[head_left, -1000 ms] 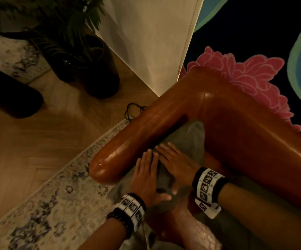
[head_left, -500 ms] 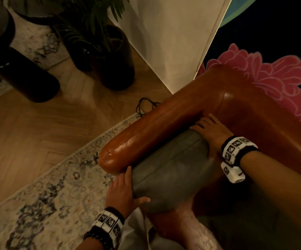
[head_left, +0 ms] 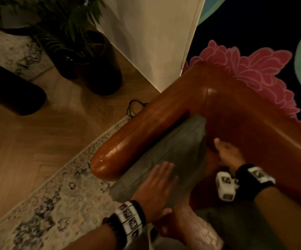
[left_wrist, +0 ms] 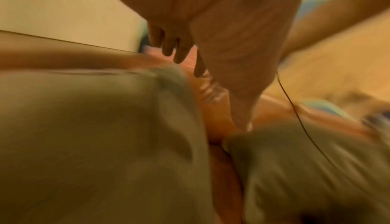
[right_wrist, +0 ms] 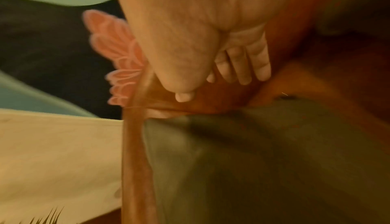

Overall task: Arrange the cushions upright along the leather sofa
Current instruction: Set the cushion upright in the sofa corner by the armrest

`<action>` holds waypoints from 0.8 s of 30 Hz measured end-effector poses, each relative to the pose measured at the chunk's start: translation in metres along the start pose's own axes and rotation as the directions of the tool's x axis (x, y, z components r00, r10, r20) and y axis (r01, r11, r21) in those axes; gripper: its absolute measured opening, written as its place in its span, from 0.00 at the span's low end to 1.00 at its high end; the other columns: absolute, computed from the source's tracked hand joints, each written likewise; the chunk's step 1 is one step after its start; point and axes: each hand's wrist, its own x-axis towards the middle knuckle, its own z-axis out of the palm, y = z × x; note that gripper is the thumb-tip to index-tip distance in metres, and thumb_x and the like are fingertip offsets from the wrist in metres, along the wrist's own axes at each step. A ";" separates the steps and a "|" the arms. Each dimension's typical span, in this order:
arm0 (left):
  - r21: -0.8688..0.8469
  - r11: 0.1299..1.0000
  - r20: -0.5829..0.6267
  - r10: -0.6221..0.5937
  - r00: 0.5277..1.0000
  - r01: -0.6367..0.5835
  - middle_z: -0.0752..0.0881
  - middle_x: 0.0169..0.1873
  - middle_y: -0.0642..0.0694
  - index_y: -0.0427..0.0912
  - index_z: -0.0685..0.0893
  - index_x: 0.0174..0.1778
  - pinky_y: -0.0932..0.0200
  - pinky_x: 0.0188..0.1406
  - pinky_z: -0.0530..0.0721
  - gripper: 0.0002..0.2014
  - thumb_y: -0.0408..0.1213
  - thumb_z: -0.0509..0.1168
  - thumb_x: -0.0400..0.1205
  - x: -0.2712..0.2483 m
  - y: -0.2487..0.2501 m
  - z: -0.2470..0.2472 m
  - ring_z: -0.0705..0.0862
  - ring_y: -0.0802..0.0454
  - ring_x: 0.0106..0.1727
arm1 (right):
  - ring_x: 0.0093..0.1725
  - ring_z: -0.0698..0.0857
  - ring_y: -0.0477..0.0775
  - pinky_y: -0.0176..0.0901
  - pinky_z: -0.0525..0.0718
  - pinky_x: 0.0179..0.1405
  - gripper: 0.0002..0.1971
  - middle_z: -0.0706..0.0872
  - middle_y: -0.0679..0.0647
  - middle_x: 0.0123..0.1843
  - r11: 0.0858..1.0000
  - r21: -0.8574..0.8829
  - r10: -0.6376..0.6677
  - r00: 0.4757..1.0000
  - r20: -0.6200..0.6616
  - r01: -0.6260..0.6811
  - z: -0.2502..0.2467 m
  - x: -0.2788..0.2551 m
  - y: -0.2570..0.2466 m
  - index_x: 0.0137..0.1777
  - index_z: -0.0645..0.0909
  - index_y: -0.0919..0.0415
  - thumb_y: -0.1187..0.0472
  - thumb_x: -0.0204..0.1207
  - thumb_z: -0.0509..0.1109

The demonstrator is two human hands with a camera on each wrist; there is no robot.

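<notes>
A grey-green cushion stands on its edge in the corner of the brown leather sofa, leaning against the armrest. My left hand lies flat on the cushion's near face with straight fingers. My right hand hovers just right of the cushion over the seat, fingers loosely bent and holding nothing. The blurred left wrist view shows the left hand above this cushion, with a second cushion beside it. In the right wrist view, the right hand is clear of the cushion.
A second dark green cushion lies on the seat near me. Dark plant pots and a black cable are on the wooden floor beyond the armrest. A white wall corner stands behind it. A patterned rug lies at the left.
My right hand has left the cushion's far top corner and drawn back toward me. My left hand has shifted from the cushion's near end onto its face. The cushion now leans steeper against the armrest.
</notes>
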 end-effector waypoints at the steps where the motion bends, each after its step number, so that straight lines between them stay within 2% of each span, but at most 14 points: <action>1: 0.103 0.989 0.061 0.104 0.993 -0.110 0.39 0.87 0.28 0.39 0.50 0.89 0.32 0.86 0.35 0.52 0.66 0.65 0.79 0.021 0.007 -0.001 0.36 0.30 0.89 | 0.77 0.83 0.67 0.71 0.80 0.80 0.67 0.85 0.56 0.75 0.996 0.065 0.061 0.997 0.049 -0.064 0.010 -0.015 0.012 0.85 0.79 0.56 0.06 0.57 0.58; 2: 0.199 0.962 0.127 0.166 0.978 -0.189 0.39 0.87 0.27 0.36 0.48 0.89 0.32 0.86 0.33 0.51 0.66 0.62 0.81 0.039 0.012 0.000 0.35 0.29 0.89 | 0.82 0.80 0.68 0.68 0.79 0.81 0.64 0.81 0.57 0.81 0.985 0.125 0.104 0.986 0.134 -0.121 0.018 -0.036 0.014 0.88 0.75 0.54 0.08 0.62 0.55; 4: 0.376 0.883 0.213 0.213 0.954 -0.282 0.43 0.89 0.28 0.35 0.48 0.89 0.31 0.88 0.37 0.47 0.64 0.54 0.83 0.068 0.016 0.003 0.38 0.29 0.89 | 0.86 0.75 0.68 0.60 0.78 0.76 0.47 0.75 0.61 0.88 0.934 0.248 0.191 0.945 0.266 -0.258 0.042 -0.060 0.026 0.91 0.70 0.55 0.22 0.84 0.49; 5: 0.433 0.849 0.237 0.216 0.947 -0.302 0.48 0.89 0.29 0.35 0.50 0.90 0.30 0.88 0.39 0.45 0.62 0.51 0.84 0.080 0.013 0.003 0.42 0.30 0.90 | 0.86 0.76 0.67 0.56 0.78 0.73 0.46 0.76 0.62 0.87 0.903 0.287 0.220 0.918 0.330 -0.319 0.052 -0.066 0.030 0.91 0.71 0.56 0.23 0.85 0.48; 6: 0.465 0.830 0.251 0.209 0.945 -0.308 0.51 0.89 0.30 0.35 0.52 0.89 0.29 0.88 0.40 0.44 0.62 0.51 0.83 0.092 0.006 0.002 0.46 0.30 0.90 | 0.85 0.78 0.66 0.54 0.79 0.74 0.51 0.79 0.61 0.85 0.868 0.320 0.232 0.879 0.417 -0.381 0.066 -0.072 0.035 0.89 0.74 0.54 0.17 0.78 0.51; 7: 0.479 0.823 0.270 0.192 0.943 -0.305 0.52 0.89 0.29 0.35 0.54 0.89 0.28 0.88 0.38 0.46 0.64 0.53 0.83 0.103 -0.003 0.001 0.47 0.29 0.90 | 0.82 0.81 0.64 0.58 0.80 0.79 0.60 0.82 0.60 0.83 0.829 0.364 0.226 0.849 0.477 -0.425 0.081 -0.061 0.051 0.87 0.77 0.51 0.10 0.64 0.55; 8: 0.477 0.823 0.293 0.182 0.939 -0.308 0.50 0.89 0.28 0.35 0.55 0.89 0.28 0.87 0.34 0.48 0.66 0.57 0.82 0.115 -0.012 -0.001 0.45 0.29 0.90 | 0.81 0.83 0.64 0.68 0.79 0.82 0.66 0.83 0.58 0.83 0.790 0.426 0.240 0.862 0.446 -0.440 0.105 -0.024 0.092 0.85 0.79 0.46 0.04 0.51 0.58; 10: 0.436 0.842 0.312 0.191 0.931 -0.319 0.49 0.89 0.31 0.38 0.57 0.89 0.30 0.85 0.30 0.48 0.67 0.59 0.81 0.135 -0.027 -0.006 0.44 0.31 0.90 | 0.87 0.77 0.63 0.79 0.71 0.86 0.74 0.74 0.55 0.90 0.764 0.486 0.286 0.897 0.336 -0.425 0.153 0.044 0.155 0.90 0.71 0.40 0.00 0.43 0.53; 13: 0.381 0.882 0.275 0.179 0.945 -0.278 0.42 0.90 0.36 0.43 0.52 0.91 0.29 0.84 0.29 0.46 0.66 0.56 0.82 0.163 -0.031 -0.029 0.35 0.34 0.90 | 0.94 0.62 0.66 0.71 0.59 0.93 0.67 0.56 0.58 0.97 0.711 0.499 0.397 0.868 0.297 -0.496 0.147 0.012 0.110 0.97 0.50 0.48 0.06 0.63 0.40; 16: 0.435 0.876 0.282 0.088 0.955 -0.209 0.36 0.89 0.34 0.44 0.46 0.91 0.27 0.84 0.31 0.45 0.67 0.50 0.84 0.176 -0.013 -0.051 0.28 0.30 0.87 | 0.95 0.56 0.70 0.68 0.53 0.94 0.56 0.51 0.63 0.97 0.775 0.386 0.422 0.864 0.275 -0.501 0.117 -0.019 0.065 0.98 0.46 0.57 0.17 0.80 0.40; 18: 0.458 0.838 0.378 0.120 0.918 -0.298 0.38 0.89 0.32 0.41 0.48 0.90 0.26 0.83 0.31 0.44 0.68 0.48 0.85 0.174 0.007 -0.060 0.29 0.29 0.87 | 0.95 0.54 0.69 0.68 0.52 0.93 0.50 0.51 0.63 0.97 0.805 0.370 0.390 0.884 0.259 -0.464 0.111 -0.013 0.069 0.98 0.49 0.56 0.22 0.85 0.39; 20: 0.482 0.762 0.455 0.203 0.867 -0.432 0.40 0.90 0.33 0.41 0.50 0.90 0.26 0.83 0.29 0.41 0.63 0.49 0.87 0.182 0.023 -0.062 0.30 0.29 0.87 | 0.96 0.51 0.69 0.68 0.52 0.94 0.37 0.51 0.64 0.97 0.792 0.457 0.342 0.914 0.217 -0.405 0.113 0.002 0.087 0.97 0.53 0.53 0.35 0.94 0.42; 22: 0.487 0.692 0.534 0.247 0.808 -0.533 0.42 0.90 0.35 0.41 0.51 0.90 0.25 0.82 0.30 0.40 0.58 0.53 0.87 0.205 0.035 -0.058 0.31 0.28 0.88 | 0.96 0.47 0.72 0.65 0.50 0.95 0.32 0.47 0.67 0.97 0.855 0.409 0.272 0.948 0.168 -0.318 0.114 0.015 0.104 0.97 0.50 0.60 0.47 0.98 0.45; 24: 0.496 0.654 0.615 0.199 0.763 -0.571 0.41 0.90 0.35 0.42 0.50 0.90 0.24 0.82 0.30 0.41 0.57 0.57 0.85 0.232 0.042 -0.047 0.31 0.28 0.88 | 0.95 0.43 0.75 0.66 0.46 0.96 0.39 0.41 0.69 0.96 0.938 0.240 0.208 0.959 0.193 -0.251 0.114 0.023 0.110 0.96 0.43 0.67 0.39 0.95 0.39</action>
